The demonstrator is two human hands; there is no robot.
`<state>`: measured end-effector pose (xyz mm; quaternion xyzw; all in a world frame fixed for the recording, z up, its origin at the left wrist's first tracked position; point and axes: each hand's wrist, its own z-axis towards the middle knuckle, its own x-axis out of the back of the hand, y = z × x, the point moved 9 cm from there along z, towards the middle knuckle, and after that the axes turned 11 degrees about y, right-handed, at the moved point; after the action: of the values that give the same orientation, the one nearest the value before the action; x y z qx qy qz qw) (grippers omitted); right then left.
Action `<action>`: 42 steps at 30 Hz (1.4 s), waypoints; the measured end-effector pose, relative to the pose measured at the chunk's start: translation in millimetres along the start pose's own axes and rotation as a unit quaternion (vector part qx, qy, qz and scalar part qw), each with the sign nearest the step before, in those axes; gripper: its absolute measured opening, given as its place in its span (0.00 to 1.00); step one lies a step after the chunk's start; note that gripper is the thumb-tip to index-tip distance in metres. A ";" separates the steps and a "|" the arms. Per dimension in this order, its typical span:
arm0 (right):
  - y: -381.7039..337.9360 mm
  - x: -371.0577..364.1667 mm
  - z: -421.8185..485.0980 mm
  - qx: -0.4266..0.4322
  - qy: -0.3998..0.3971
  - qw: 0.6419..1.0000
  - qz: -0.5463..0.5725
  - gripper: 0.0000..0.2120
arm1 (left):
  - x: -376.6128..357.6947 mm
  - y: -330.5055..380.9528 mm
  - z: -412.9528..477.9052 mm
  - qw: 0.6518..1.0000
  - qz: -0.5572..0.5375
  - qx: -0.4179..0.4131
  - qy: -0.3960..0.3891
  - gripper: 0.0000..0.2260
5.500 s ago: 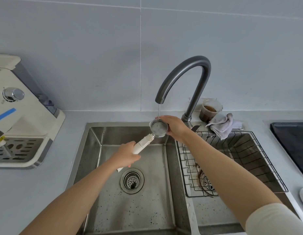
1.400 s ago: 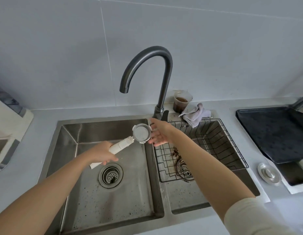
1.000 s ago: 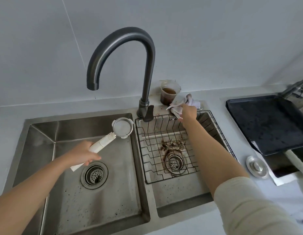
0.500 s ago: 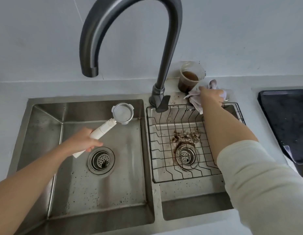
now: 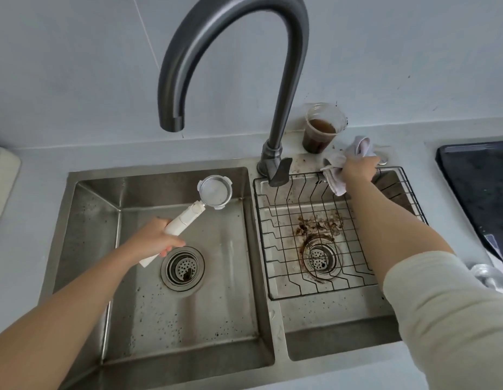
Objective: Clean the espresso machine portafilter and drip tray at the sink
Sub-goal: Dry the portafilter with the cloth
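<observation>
Head view: your left hand [image 5: 154,240] grips the portafilter [image 5: 213,192] handle, basket over the left basin [image 5: 188,319]. Right hand [image 5: 358,167] fingers [image 5: 347,171] clutch the cloth [image 5: 336,181] at the rack [image 5: 301,209] edge, near the cup [image 5: 322,130] of brown liquid. Yank the cloth and you could tip that cup.

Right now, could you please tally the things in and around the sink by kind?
portafilter: 1
cloth: 1
cup of brown liquid: 1
faucet: 1
wire rack: 1
drain strainers: 2
Total: 7
</observation>
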<state>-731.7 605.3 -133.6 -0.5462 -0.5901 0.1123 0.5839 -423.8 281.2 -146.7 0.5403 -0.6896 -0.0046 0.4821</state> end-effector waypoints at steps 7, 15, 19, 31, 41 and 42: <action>15.3 22.1 -53.2 -0.002 -0.057 0.985 0.163 0.10 | -6.8 -2.2 -17.6 1.000 -0.014 -0.001 -0.014 0.08; 17.3 24.1 -162.3 -0.025 -0.234 0.925 0.299 0.11 | -8.3 -8.2 -44.8 0.996 -0.077 0.021 -0.027 0.08; 20.0 10.7 -214.4 -0.057 -0.328 0.885 0.325 0.12 | -11.1 -6.6 -63.7 0.983 -0.167 0.039 -0.064 0.06; 3.7 -22.4 -295.8 0.096 -0.394 0.892 0.201 0.22 | -12.8 -3.8 -95.5 0.926 -0.337 0.074 -0.152 0.07; -15.6 -28.9 -330.1 0.346 -0.290 0.889 0.075 0.24 | -25.6 12.0 -101.6 0.903 -0.384 0.097 -0.168 0.05; -15.9 -28.2 -331.8 0.362 -0.272 0.889 0.064 0.24 | -26.2 13.1 -101.9 0.907 -0.377 0.094 -0.162 0.06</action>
<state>-478.4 409.7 -40.1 -0.2812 -0.6078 0.4996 0.5495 -366.5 358.7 -102.5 0.7943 -0.5008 -0.2090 0.2732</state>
